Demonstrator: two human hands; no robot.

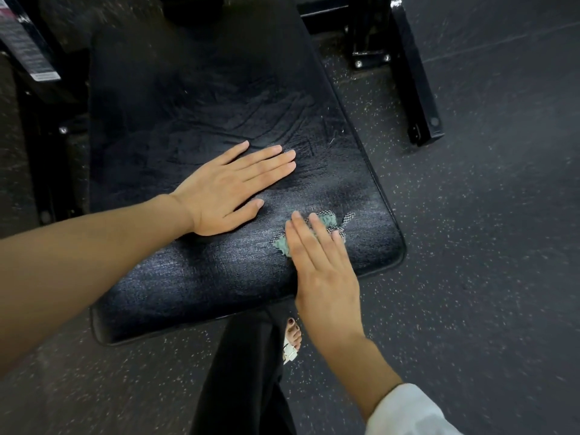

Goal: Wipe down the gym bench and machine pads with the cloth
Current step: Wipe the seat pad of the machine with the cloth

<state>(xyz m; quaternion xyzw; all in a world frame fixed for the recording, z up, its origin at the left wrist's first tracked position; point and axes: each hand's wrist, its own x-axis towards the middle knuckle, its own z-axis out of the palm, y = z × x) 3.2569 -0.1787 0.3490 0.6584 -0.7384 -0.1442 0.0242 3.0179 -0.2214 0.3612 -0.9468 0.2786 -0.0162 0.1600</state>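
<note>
Plainly, a black padded gym pad (pixel 194 105) fills the middle of the view, its surface creased and streaked with a dull sheen toward the near edge. At about 4 o'clock from the pad's middle, near its right front corner, lies the cloth (pixel 328 221), a small crumpled piece, pale green with a bit of black-and-white check, resting on the pad. The right hand (pixel 323 271) lies flat on top of the cloth, fingers straight and pressed close together, pointing toward 11 o'clock; the palm hangs over the pad's near edge, and the cloth shows past the fingertips and beside the index finger. The left hand (pixel 229 189) rests flat on the bare pad at about 9 o'clock from the cloth, just beside it but not touching it, fingers straight and together, thumb held out, pointing toward 2 o'clock. A white sleeve (pixel 408 412) covers the right forearm at 5 o'clock. Below the pad, at 6 o'clock, a dark trouser leg (pixel 241 372) and a foot in a white sandal (pixel 292 340) stand on the speckled dark floor (pixel 486 246). A black metal frame (pixel 411 73) stands at 1 o'clock, and a printed label (pixel 28 48) shows at 10 o'clock.
</note>
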